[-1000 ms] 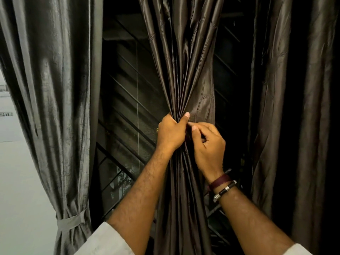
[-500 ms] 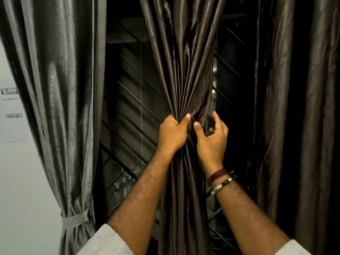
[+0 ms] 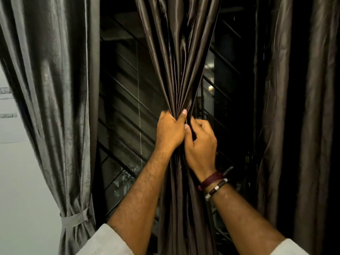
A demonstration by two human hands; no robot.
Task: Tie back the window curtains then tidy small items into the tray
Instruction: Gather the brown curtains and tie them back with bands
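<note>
A dark brown satin curtain (image 3: 180, 52) hangs in the middle of the window, gathered into a narrow bunch at mid height. My left hand (image 3: 170, 131) grips that bunch, thumb up against the folds. My right hand (image 3: 201, 142) is right beside it, fingers curled round the right side of the gathered cloth. What the right fingers hold behind the folds is hidden. No tray or small items are in view.
A grey curtain (image 3: 55, 89) on the left is held by a grey tie-back band (image 3: 75, 219). Another dark curtain (image 3: 298, 107) hangs loose on the right. Behind the curtains is a dark window with diagonal bars (image 3: 128, 115). A pale wall (image 3: 22, 181) is at far left.
My right hand, which had spread open behind the curtain half a second ago, has curled back round the gathered folds beside my left hand. The left hand has kept its grip.
</note>
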